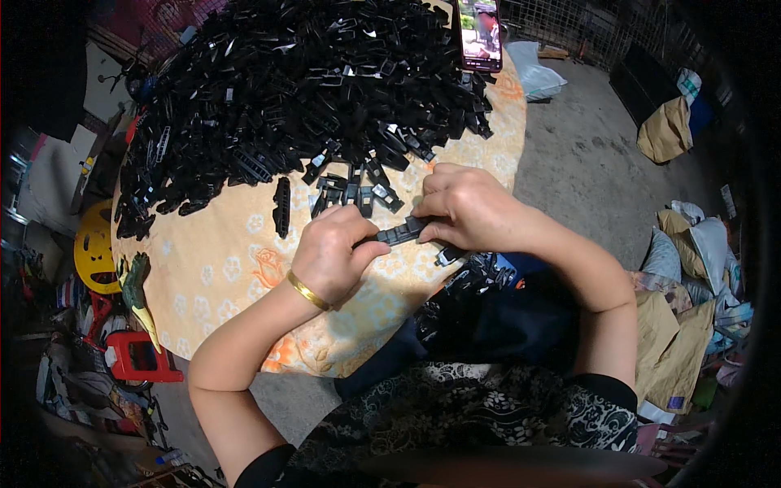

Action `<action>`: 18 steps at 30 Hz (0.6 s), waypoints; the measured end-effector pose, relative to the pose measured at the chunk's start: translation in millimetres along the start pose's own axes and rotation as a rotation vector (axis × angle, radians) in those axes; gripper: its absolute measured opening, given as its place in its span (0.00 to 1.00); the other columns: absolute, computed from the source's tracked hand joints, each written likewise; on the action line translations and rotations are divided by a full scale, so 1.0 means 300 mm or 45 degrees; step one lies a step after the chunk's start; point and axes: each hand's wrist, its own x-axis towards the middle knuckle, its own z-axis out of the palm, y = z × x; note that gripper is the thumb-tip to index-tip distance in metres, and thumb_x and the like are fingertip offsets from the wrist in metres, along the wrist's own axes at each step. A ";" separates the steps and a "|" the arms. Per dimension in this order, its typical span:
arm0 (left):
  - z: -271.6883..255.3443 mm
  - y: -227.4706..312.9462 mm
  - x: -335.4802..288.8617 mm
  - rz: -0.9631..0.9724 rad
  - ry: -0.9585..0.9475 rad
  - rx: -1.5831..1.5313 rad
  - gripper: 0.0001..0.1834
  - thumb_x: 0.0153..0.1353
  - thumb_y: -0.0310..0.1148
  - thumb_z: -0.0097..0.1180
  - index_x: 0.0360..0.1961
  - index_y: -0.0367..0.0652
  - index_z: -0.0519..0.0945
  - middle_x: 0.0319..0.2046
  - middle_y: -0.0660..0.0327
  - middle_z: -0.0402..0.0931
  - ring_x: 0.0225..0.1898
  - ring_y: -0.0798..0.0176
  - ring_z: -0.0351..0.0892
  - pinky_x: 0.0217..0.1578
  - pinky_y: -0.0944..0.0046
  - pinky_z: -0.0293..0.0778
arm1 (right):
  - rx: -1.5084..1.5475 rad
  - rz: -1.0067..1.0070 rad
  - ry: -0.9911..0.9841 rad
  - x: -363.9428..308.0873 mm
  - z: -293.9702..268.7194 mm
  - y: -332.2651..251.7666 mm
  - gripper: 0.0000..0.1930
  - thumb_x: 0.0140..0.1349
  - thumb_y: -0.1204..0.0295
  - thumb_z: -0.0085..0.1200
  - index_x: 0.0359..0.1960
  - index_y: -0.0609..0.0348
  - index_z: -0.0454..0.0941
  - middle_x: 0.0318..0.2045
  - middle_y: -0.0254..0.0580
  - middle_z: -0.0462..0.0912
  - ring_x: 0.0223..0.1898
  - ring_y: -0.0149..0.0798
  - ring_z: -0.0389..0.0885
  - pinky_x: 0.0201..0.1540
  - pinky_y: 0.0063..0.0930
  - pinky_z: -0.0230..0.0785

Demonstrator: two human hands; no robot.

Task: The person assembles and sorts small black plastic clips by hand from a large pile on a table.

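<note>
Peach cloth (211,281), printed with white and orange flowers, spreads to a rounded edge. Heaped across its far part is a jagged pile (301,98) of shiny black plastic pieces. At the cloth's far right edge stands a phone (482,37), thin and lit. Above the cloth's near right part is a ridged black strip (398,235). Both arms bend at the elbow and angle inward over the cloth. The left hand (329,248) is clamped on the strip's left end, the right hand (468,203) on its right end, fingers and thumbs pinching. Flowered fabric shows from the left forearm to the cloth's left edge; the right wrist crosses its right edge.
</note>
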 end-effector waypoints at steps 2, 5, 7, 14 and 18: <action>0.010 -0.013 -0.004 0.025 0.022 -0.038 0.10 0.46 0.31 0.68 0.26 0.37 0.81 0.22 0.55 0.72 0.27 0.52 0.73 0.29 0.57 0.69 | 0.005 -0.018 -0.018 0.015 -0.004 -0.006 0.15 0.42 0.67 0.68 0.30 0.61 0.82 0.25 0.42 0.77 0.33 0.47 0.76 0.36 0.36 0.69; 0.030 -0.001 0.000 0.004 0.017 -0.142 0.10 0.45 0.30 0.68 0.26 0.37 0.80 0.21 0.56 0.72 0.26 0.53 0.72 0.28 0.57 0.68 | 0.093 -0.051 -0.015 0.027 0.035 -0.009 0.14 0.42 0.66 0.67 0.29 0.61 0.83 0.25 0.43 0.78 0.34 0.48 0.76 0.37 0.37 0.70; 0.042 -0.001 -0.003 0.041 0.045 -0.121 0.10 0.45 0.31 0.68 0.26 0.37 0.80 0.21 0.56 0.71 0.26 0.53 0.72 0.28 0.58 0.68 | 0.196 -0.067 -0.006 0.031 0.044 -0.011 0.13 0.43 0.64 0.66 0.27 0.60 0.83 0.26 0.44 0.79 0.36 0.49 0.77 0.38 0.38 0.70; -0.032 -0.039 0.023 0.086 -0.165 -0.224 0.15 0.46 0.37 0.71 0.29 0.39 0.81 0.26 0.57 0.75 0.30 0.55 0.75 0.32 0.60 0.71 | 0.354 0.050 -0.551 0.029 -0.057 -0.038 0.17 0.48 0.60 0.66 0.26 0.63 0.81 0.25 0.47 0.80 0.31 0.49 0.79 0.33 0.39 0.69; -0.100 -0.126 0.032 -0.147 0.223 0.465 0.19 0.47 0.40 0.69 0.34 0.37 0.78 0.31 0.53 0.75 0.36 0.49 0.74 0.38 0.56 0.70 | 0.438 0.067 -0.215 0.043 -0.014 -0.026 0.19 0.51 0.58 0.66 0.37 0.60 0.81 0.29 0.45 0.80 0.33 0.49 0.79 0.35 0.35 0.71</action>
